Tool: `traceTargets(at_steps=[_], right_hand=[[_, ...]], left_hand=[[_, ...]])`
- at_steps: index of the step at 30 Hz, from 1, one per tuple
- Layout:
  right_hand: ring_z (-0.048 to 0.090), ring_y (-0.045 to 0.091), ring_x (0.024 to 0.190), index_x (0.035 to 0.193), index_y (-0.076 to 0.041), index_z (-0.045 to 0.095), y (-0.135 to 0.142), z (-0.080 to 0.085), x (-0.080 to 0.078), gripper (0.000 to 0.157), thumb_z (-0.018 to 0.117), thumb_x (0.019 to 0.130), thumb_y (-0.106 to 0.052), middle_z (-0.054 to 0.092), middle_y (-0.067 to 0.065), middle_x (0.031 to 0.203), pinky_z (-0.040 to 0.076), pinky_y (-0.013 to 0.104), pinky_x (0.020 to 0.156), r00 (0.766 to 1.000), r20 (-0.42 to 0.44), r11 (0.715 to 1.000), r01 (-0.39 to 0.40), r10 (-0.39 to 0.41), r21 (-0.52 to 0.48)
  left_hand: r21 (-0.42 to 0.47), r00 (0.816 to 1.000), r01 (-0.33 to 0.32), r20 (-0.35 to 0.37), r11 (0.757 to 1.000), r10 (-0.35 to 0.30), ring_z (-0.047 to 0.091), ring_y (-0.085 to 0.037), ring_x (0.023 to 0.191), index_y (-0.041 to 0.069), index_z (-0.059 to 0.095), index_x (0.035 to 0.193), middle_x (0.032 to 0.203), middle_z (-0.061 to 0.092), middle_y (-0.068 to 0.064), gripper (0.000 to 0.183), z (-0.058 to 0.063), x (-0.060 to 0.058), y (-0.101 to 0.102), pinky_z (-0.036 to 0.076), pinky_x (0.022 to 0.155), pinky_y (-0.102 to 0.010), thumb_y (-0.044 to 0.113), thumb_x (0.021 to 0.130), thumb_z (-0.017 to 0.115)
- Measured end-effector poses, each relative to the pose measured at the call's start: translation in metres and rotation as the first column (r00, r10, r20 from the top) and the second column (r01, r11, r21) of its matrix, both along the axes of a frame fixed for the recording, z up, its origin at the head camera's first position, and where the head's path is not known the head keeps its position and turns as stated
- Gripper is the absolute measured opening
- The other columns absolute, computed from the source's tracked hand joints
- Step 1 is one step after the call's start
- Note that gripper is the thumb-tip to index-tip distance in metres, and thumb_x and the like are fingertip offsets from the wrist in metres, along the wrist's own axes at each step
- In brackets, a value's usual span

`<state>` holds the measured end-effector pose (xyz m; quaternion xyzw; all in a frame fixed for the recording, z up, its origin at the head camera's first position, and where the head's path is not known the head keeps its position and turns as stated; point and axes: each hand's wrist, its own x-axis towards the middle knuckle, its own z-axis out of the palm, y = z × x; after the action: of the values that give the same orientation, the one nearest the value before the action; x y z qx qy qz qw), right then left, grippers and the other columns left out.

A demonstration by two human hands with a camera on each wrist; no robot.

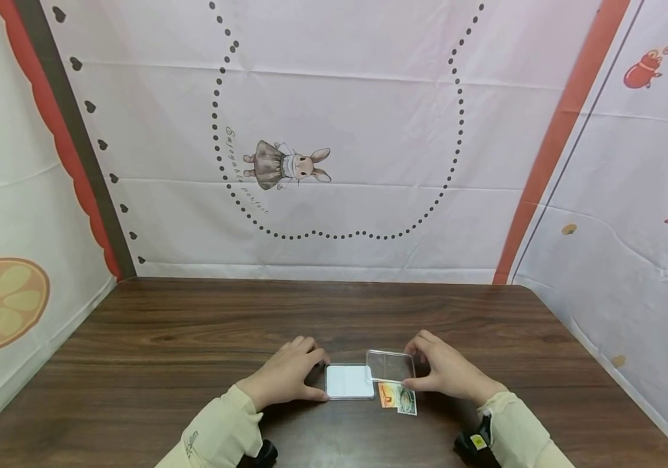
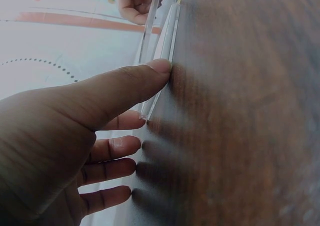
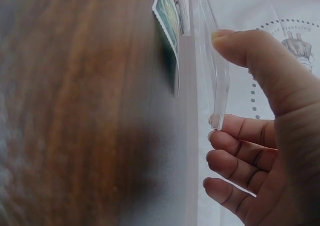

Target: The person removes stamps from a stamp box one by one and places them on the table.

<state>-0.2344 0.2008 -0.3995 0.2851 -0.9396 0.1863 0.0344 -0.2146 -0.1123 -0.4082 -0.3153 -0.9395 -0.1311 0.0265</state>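
Observation:
On the table sits a shallow clear plastic box base [image 1: 349, 382] with white material inside. My left hand [image 1: 289, 372] holds it by its left end, thumb at the near edge and index finger at the far edge; the other fingertips rest near the tabletop in the left wrist view. My right hand [image 1: 446, 372] pinches a transparent lid [image 1: 390, 366] between thumb and fingers. The lid is raised, tilted slightly, and overlaps the base's right end in the head view. Under the lid's near edge lie an orange stamp [image 1: 387, 395] and a green stamp [image 1: 407, 402], partly overlapping.
The brown wooden table [image 1: 193, 325] runs back to a white printed cloth wall [image 1: 339, 130]. More cloth hangs on the left and right sides. A dark strapped device [image 1: 477, 445] is on the right wrist.

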Motion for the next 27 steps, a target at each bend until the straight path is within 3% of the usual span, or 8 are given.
traceTargets(at_steps=[27], right_hand=[[0.044, 0.004, 0.075, 0.094, -0.021, 0.056, -0.004, -0.0005, 0.0009, 0.045, 0.071, 0.066, -0.052, 0.045, -0.011, 0.087, 0.04, 0.019, 0.064, 0.999, -0.038, 1.0, -0.03, 0.03, 0.0]], left_hand=[[0.009, 1.0, 0.006, -0.016, 1.0, -0.006, 0.041, -0.009, 0.089, 0.022, 0.058, 0.109, 0.098, 0.048, 0.007, 0.05, 0.0006, 0.0002, 0.0005, 0.037, 0.079, -0.032, 0.054, 0.071, 0.067]])
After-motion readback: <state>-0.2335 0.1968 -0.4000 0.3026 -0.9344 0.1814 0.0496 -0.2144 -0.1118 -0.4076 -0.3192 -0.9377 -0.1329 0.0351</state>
